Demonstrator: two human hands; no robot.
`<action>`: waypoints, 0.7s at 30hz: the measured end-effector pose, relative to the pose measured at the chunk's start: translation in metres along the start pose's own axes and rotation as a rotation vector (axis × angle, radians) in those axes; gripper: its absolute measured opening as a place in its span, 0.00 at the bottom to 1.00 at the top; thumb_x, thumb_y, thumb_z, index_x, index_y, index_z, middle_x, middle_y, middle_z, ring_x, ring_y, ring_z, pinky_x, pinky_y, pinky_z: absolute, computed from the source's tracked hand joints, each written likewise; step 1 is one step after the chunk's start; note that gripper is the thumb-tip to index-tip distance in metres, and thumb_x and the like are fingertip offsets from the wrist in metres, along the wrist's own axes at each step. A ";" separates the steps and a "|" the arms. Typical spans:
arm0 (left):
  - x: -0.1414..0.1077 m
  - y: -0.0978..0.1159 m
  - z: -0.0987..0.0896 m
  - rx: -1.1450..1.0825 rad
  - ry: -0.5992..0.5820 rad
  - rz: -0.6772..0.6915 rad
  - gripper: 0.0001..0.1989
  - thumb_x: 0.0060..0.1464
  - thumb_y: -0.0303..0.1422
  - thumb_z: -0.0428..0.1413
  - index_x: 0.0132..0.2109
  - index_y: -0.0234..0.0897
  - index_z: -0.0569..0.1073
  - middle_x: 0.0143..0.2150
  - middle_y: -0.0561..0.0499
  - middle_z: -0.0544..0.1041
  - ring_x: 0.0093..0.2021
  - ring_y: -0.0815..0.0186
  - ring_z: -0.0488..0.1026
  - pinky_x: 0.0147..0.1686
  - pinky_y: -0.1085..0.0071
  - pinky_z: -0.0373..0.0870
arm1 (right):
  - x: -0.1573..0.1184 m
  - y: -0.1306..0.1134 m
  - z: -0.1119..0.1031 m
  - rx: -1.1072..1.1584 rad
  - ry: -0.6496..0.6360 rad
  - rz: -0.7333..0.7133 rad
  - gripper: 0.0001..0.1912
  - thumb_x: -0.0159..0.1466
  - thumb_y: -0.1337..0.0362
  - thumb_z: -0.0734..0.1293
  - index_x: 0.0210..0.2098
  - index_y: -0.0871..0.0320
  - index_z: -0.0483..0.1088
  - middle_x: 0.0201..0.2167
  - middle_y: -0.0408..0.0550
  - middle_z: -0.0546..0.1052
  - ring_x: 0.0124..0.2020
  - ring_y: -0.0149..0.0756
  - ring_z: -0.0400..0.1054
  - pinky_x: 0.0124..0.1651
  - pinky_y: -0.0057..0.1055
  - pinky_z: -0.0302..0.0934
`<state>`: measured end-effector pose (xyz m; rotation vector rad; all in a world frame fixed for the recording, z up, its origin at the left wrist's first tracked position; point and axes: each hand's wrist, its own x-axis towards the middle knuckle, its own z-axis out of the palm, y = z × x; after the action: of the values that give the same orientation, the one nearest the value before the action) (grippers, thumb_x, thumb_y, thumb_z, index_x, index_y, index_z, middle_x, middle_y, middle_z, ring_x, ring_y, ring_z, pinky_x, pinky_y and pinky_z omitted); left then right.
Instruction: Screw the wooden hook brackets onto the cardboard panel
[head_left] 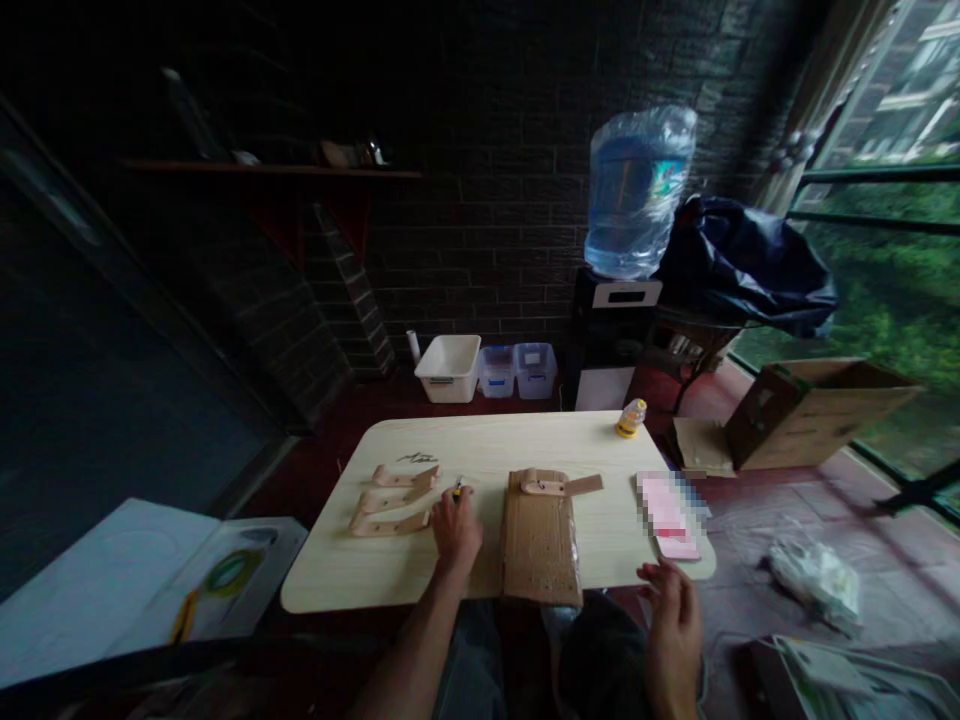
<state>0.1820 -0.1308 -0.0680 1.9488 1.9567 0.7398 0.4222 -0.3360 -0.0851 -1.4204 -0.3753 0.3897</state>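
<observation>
My left hand (457, 528) is over the middle of the table, its fingers closed round a small yellow-and-black tool (457, 491) whose kind I cannot make out. Just left of it lie several tan, leather-like strips (397, 498) with curled ends and small holes. Beyond them is a small heap of dark thin pieces (417, 459). A cardboard slab (538, 545) rests right of my left hand, with another tan strip (551, 486) across its far end. My right hand (673, 610) hovers off the table's front right edge, fingers curled inward; anything between the fingertips is too small to see.
On the pale table (330, 570) stand a yellow-capped clear bottle (631, 418) and a pink item (675, 525), partly blurred. Bins (449, 370), a water dispenser (616, 340) and an open carton (810, 410) are behind. A white case (150, 580) sits at left.
</observation>
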 end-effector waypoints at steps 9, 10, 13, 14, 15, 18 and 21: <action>-0.022 0.029 -0.029 -0.399 0.136 -0.102 0.18 0.56 0.23 0.55 0.53 0.40 0.65 0.44 0.48 0.72 0.45 0.61 0.74 0.43 0.68 0.72 | -0.041 -0.029 0.007 -0.091 -0.357 0.061 0.24 0.61 0.41 0.67 0.36 0.57 0.74 0.28 0.46 0.79 0.33 0.41 0.73 0.39 0.33 0.66; -0.025 0.037 -0.037 -0.489 0.160 -0.099 0.21 0.57 0.26 0.55 0.56 0.42 0.62 0.47 0.47 0.72 0.45 0.63 0.75 0.41 0.70 0.73 | -0.045 -0.032 0.013 -0.079 -0.432 0.063 0.23 0.61 0.41 0.68 0.36 0.57 0.74 0.28 0.46 0.79 0.33 0.41 0.73 0.38 0.33 0.66; -0.036 0.070 -0.069 -1.072 0.147 -0.108 0.32 0.54 0.31 0.61 0.61 0.47 0.55 0.49 0.48 0.72 0.43 0.65 0.77 0.40 0.70 0.75 | -0.055 -0.047 0.034 0.037 -0.608 0.134 0.24 0.61 0.41 0.67 0.39 0.57 0.74 0.32 0.48 0.80 0.33 0.41 0.74 0.38 0.35 0.68; -0.040 0.084 -0.081 -1.227 0.089 -0.116 0.34 0.52 0.32 0.63 0.61 0.48 0.56 0.48 0.49 0.72 0.42 0.66 0.77 0.40 0.70 0.76 | -0.057 -0.054 0.042 0.096 -0.628 0.169 0.25 0.62 0.40 0.67 0.42 0.57 0.73 0.33 0.49 0.80 0.33 0.41 0.75 0.38 0.36 0.69; -0.045 0.100 -0.094 -1.329 0.016 -0.109 0.34 0.50 0.32 0.65 0.60 0.48 0.58 0.47 0.50 0.72 0.41 0.67 0.77 0.41 0.69 0.76 | -0.059 -0.063 0.050 0.145 -0.641 0.197 0.27 0.62 0.39 0.66 0.44 0.57 0.73 0.33 0.49 0.80 0.33 0.41 0.75 0.38 0.36 0.69; -0.058 0.149 -0.134 -1.419 -0.217 0.008 0.29 0.46 0.33 0.68 0.53 0.44 0.66 0.43 0.52 0.74 0.39 0.69 0.77 0.43 0.70 0.74 | -0.058 -0.101 0.069 0.290 -0.654 0.218 0.29 0.61 0.38 0.67 0.47 0.57 0.71 0.33 0.49 0.80 0.30 0.39 0.75 0.34 0.34 0.69; -0.071 0.191 -0.172 -1.313 -0.444 0.211 0.23 0.44 0.34 0.70 0.46 0.38 0.72 0.41 0.51 0.76 0.40 0.67 0.76 0.42 0.71 0.72 | -0.053 -0.151 0.075 0.489 -0.661 0.206 0.29 0.62 0.39 0.66 0.48 0.56 0.70 0.31 0.47 0.80 0.27 0.35 0.73 0.31 0.31 0.66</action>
<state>0.2545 -0.2355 0.1661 1.2572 0.6160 1.1018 0.3459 -0.3122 0.0726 -0.8225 -0.6162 1.0532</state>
